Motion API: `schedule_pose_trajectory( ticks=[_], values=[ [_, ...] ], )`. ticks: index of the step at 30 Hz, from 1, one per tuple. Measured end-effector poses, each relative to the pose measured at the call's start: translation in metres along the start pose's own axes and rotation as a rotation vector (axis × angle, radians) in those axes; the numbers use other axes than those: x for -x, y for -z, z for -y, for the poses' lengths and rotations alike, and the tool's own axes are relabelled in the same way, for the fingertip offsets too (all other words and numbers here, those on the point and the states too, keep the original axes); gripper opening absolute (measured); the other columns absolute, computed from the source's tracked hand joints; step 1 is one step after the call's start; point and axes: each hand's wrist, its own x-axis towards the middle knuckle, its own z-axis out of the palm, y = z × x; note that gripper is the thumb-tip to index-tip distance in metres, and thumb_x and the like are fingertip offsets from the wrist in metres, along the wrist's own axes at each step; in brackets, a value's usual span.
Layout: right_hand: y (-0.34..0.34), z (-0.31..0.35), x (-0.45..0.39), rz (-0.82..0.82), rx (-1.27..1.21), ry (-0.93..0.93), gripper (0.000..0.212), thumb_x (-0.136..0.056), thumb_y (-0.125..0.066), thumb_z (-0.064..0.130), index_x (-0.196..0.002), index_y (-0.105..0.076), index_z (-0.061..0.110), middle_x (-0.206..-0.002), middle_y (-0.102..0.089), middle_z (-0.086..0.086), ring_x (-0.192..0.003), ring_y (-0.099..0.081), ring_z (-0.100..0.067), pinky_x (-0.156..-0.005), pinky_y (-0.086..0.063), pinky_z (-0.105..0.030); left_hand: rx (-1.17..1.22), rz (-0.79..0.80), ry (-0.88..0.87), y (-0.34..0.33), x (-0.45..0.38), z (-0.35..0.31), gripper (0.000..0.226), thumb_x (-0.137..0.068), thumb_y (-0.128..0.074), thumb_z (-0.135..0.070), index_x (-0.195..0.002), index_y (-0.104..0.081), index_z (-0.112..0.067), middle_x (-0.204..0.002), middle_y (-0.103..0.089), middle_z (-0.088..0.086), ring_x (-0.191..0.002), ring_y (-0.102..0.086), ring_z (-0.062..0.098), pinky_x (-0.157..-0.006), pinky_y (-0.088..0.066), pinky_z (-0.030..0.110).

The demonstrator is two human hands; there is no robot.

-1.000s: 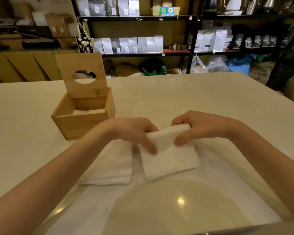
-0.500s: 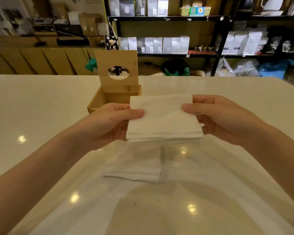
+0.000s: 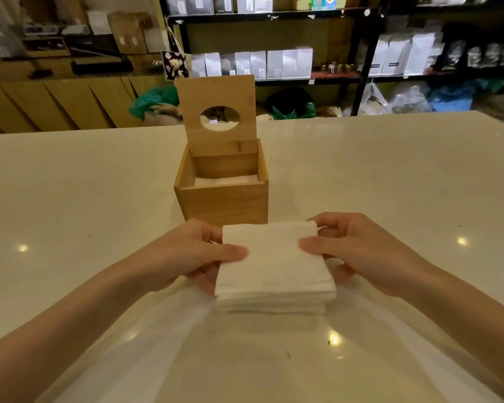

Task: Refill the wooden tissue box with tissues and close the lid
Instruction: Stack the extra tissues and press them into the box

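- Head view: the left hand (image 3: 186,254) and right hand (image 3: 358,251) pinch opposite sides of a stack of tissues (image 3: 274,271), held just in front of the wooden tissue box (image 3: 221,199).
- The box's lid (image 3: 216,112) stands upright; a few tissues lie inside.
- Risk: the loose stack could fan or snag on the box's rim if lowered askew.

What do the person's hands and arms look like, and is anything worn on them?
Both arms are bare as far as the picture shows: no sleeve is visible. The left hand and the right hand carry no glove, ring, watch or bracelet that I can see. The thumbnails look short and unpainted.
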Motion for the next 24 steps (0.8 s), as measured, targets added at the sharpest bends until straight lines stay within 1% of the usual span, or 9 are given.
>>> schedule_pose_trajectory(
  ticks=[3,6,8,9,12,14,16,19,24],
  values=[
    [-0.006,-0.003,0.002,-0.060,0.129,0.027,0.014,-0.080,-0.065,0.012,-0.094,-0.065,0.012,-0.052,-0.062,0.008,-0.048,-0.056,-0.017,-0.043,-0.043,-0.025,-0.136,0.010,0.015,0.003,-0.003,0.003,0.017,-0.079,-0.066,-0.023,-0.069,-0.068,-0.010,-0.044,-0.065,-0.001,-0.036,-0.058,0.008,-0.036,-0.045,0.017],
    [-0.005,-0.006,0.001,-0.163,0.522,0.135,0.019,-0.074,-0.069,0.030,-0.092,-0.067,0.023,-0.076,-0.064,0.011,-0.064,-0.055,-0.007,-0.062,-0.044,-0.022,-0.452,-0.047,-0.012,0.007,-0.004,0.005,0.035,-0.072,-0.070,-0.041,-0.060,-0.063,-0.010,-0.042,-0.063,0.000,-0.035,-0.056,0.009,-0.040,-0.044,0.018],
    [-0.001,-0.006,0.001,-0.226,0.788,0.205,0.033,-0.072,-0.066,0.045,-0.100,-0.063,0.029,-0.095,-0.056,0.014,-0.078,-0.049,-0.003,-0.072,-0.043,-0.025,-0.617,-0.166,-0.094,0.010,-0.003,0.006,0.039,-0.065,-0.070,-0.052,-0.058,-0.057,-0.017,-0.047,-0.061,-0.002,-0.042,-0.052,0.007,-0.045,-0.041,0.019],
    [0.001,-0.004,0.001,-0.234,0.832,0.240,0.040,-0.073,-0.062,0.050,-0.108,-0.060,0.031,-0.104,-0.053,0.015,-0.088,-0.048,-0.004,-0.077,-0.041,-0.026,-0.665,-0.237,-0.167,0.011,-0.002,0.006,0.039,-0.062,-0.067,-0.057,-0.064,-0.056,-0.020,-0.055,-0.061,-0.004,-0.049,-0.052,0.008,-0.049,-0.041,0.021],
    [0.012,0.003,0.002,-0.128,0.783,0.307,0.054,-0.079,-0.052,0.053,-0.130,-0.042,0.037,-0.127,-0.041,0.021,-0.119,-0.033,0.000,-0.093,-0.029,-0.019,-0.679,-0.285,-0.402,0.014,-0.002,0.006,0.045,-0.059,-0.047,-0.067,-0.088,-0.053,-0.033,-0.087,-0.059,-0.014,-0.076,-0.055,0.003,-0.057,-0.042,0.018],
    [0.015,0.004,0.000,0.018,0.743,0.267,0.065,-0.075,-0.049,0.059,-0.136,-0.032,0.043,-0.133,-0.037,0.023,-0.124,-0.029,0.005,-0.098,-0.026,-0.018,-0.673,-0.184,-0.436,0.014,-0.004,0.008,0.055,-0.063,-0.042,-0.065,-0.111,-0.048,-0.039,-0.108,-0.052,-0.024,-0.092,-0.050,-0.007,-0.064,-0.043,0.014],
    [0.012,0.004,-0.003,0.153,0.721,0.204,0.067,-0.075,-0.049,0.059,-0.137,-0.029,0.043,-0.138,-0.039,0.021,-0.124,-0.034,0.002,-0.102,-0.029,-0.021,-0.652,-0.091,-0.415,0.012,-0.009,0.012,0.066,-0.067,-0.043,-0.061,-0.127,-0.044,-0.035,-0.119,-0.050,-0.023,-0.101,-0.048,-0.007,-0.073,-0.042,0.012],
    [0.007,0.003,-0.008,0.214,0.810,0.205,0.060,-0.083,-0.053,0.047,-0.138,-0.031,0.036,-0.135,-0.042,0.017,-0.119,-0.040,-0.002,-0.099,-0.034,-0.021,-0.708,-0.045,-0.396,0.011,-0.017,0.015,0.066,-0.071,-0.050,-0.057,-0.132,-0.042,-0.031,-0.118,-0.050,-0.018,-0.098,-0.047,0.000,-0.073,-0.038,0.014],
    [0.004,0.011,-0.014,0.206,0.906,0.220,0.062,-0.076,-0.065,0.046,-0.132,-0.041,0.032,-0.121,-0.050,0.017,-0.109,-0.047,-0.002,-0.092,-0.040,-0.019,-0.742,-0.024,-0.334,0.009,-0.025,0.010,0.056,-0.076,-0.063,-0.045,-0.128,-0.047,-0.032,-0.115,-0.051,-0.014,-0.095,-0.047,0.001,-0.073,-0.039,0.014]
  ],
)
